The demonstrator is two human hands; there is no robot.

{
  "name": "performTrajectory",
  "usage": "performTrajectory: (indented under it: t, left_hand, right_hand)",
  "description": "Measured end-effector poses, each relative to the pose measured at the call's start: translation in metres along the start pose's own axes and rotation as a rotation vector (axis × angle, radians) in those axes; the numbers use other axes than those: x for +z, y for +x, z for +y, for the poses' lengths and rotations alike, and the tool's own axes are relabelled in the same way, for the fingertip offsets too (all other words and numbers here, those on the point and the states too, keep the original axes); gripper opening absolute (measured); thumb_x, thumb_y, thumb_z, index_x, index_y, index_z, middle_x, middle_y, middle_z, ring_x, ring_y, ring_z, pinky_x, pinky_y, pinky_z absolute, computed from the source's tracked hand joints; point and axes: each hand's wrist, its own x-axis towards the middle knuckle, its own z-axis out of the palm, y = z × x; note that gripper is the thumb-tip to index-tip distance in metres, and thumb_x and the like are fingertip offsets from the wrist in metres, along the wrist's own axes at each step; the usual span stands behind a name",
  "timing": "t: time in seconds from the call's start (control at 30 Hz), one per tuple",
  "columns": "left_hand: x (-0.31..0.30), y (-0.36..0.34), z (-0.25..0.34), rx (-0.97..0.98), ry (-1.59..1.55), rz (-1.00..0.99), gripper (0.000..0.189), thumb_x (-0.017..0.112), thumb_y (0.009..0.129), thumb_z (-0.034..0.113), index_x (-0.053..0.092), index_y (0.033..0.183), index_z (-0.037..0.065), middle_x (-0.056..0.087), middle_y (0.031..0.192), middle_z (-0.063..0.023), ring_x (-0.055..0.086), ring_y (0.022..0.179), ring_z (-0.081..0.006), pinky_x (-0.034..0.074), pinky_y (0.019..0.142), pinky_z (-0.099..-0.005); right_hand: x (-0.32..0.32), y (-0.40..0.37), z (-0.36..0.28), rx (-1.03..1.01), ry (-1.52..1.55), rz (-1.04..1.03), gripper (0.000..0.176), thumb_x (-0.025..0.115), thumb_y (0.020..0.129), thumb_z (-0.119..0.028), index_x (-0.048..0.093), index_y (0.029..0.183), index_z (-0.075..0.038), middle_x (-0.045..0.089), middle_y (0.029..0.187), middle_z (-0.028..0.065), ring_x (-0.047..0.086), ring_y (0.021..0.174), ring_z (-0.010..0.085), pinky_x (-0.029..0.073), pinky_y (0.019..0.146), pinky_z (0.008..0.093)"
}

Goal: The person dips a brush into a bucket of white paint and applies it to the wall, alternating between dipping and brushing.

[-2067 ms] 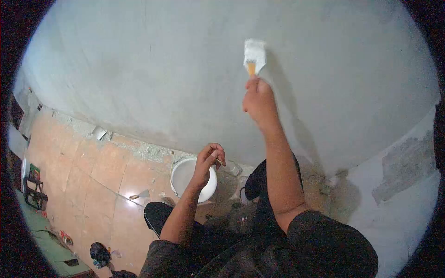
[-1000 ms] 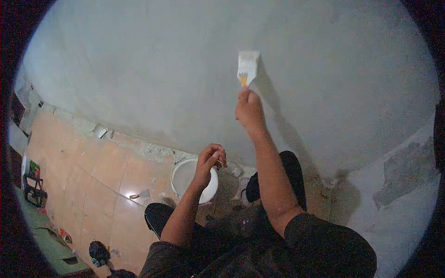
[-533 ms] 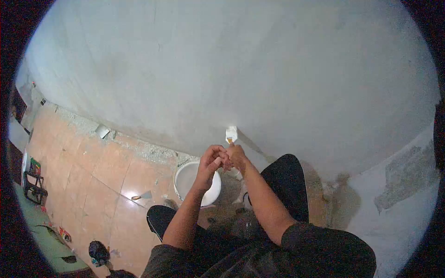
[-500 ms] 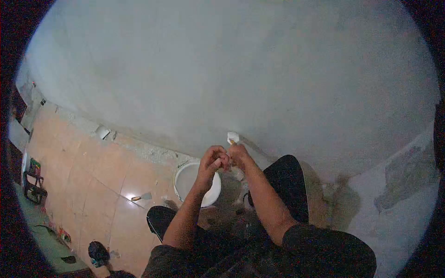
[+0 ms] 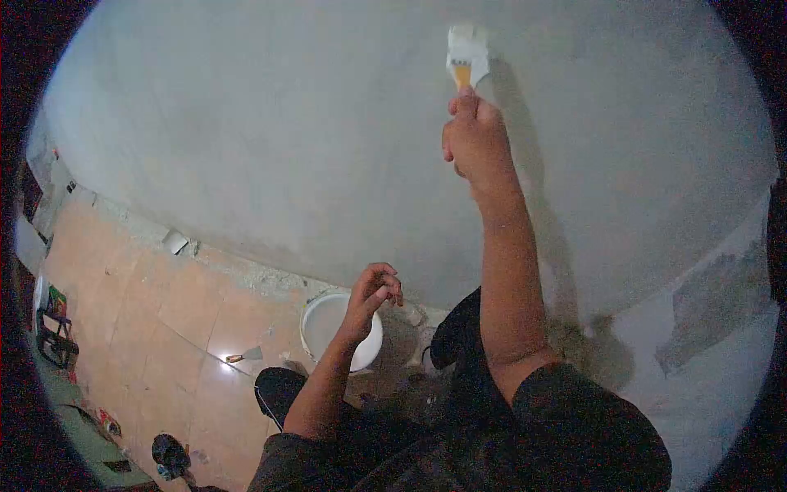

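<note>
brush (image 5: 467, 49): handle hidden in right hand (image 5: 475, 143) | bucket (image 5: 321, 321): partly behind left hand (image 5: 370, 295)

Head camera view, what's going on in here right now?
A person is crouched facing a grey wall. Their right hand grips a paintbrush by its orange handle, white bristles pressed high on the wall. Their left hand hangs with fingers curled above a white bucket on the tiled floor; whether it holds anything is unclear. A putty knife lies on the tiles nearby.
</note>
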Motion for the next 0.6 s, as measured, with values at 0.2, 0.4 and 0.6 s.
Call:
performTrajectory:
  t: [0.2,0.4,0.6]
  left_hand:
    - [0.009,0.002,0.012,0.179,0.227,0.036,0.056,0.058,0.078,0.042,0.041,0.119,0.007,0.047,0.115,-0.0097,0.044,0.111,-0.0206,0.033,0.09,-0.035]
    - [0.003,0.003,0.009,0.173,0.223,0.046,0.06,0.057,0.077,0.044,0.041,0.122,0.007,0.043,0.123,-0.0102,0.041,0.116,-0.0215,0.032,0.091,-0.0352]
    - [0.001,0.001,0.013,0.142,0.219,0.002,0.06,0.058,0.076,0.043,0.042,0.121,0.007,0.045,0.122,-0.0099,0.042,0.114,-0.0212,0.034,0.089,-0.0344]
  right_hand:
    - [0.061,-0.009,0.166,0.152,-0.373,0.022,0.043,0.029,0.094,-0.032,0.054,0.096,0.002,0.057,0.095,0.0274,0.055,0.092,0.0427,0.041,0.081,0.0505]
    - [0.093,-0.081,0.262,0.834,-0.016,-0.285,0.042,0.039,0.091,-0.037,0.056,0.073,-0.003,0.056,0.062,0.0145,0.056,0.053,0.0285,0.043,0.047,0.0429]
    - [0.066,-0.068,0.242,0.752,0.197,-0.315,0.037,0.044,0.087,-0.032,0.051,0.064,-0.005,0.047,0.053,0.0058,0.044,0.043,0.0187,0.033,0.037,0.0372]
